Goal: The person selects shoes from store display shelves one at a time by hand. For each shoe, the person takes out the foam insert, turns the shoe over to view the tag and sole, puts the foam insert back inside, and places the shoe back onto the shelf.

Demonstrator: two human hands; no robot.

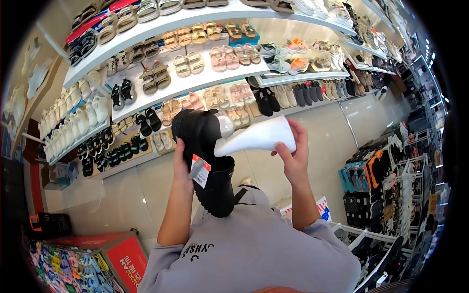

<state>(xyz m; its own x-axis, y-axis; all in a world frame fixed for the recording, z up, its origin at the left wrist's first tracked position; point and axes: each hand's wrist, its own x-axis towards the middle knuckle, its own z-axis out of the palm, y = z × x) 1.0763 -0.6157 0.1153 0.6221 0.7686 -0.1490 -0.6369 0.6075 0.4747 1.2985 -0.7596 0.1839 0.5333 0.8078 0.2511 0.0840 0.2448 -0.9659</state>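
Observation:
In the middle of the head view, my left hand (pixel 181 166) holds a pair of black boots (pixel 198 134) by their side. A red and white price tag (pixel 200 171) hangs on them. My right hand (pixel 295 154), fingers closed, grips the wide end of a white foot-shaped insert (pixel 261 136). The narrow end of that insert points left and lies close beside the boots. Another pale, rounded piece (pixel 225 126) shows at the upper right of the boots; what it belongs to is partly hidden.
Curved white shelves (pixel 195 83) with rows of sandals and shoes span the front. Hanging goods on a rack (pixel 386 190) stand at the right. A red box (pixel 128 256) and a bin of colourful slippers (pixel 63 268) are at the lower left.

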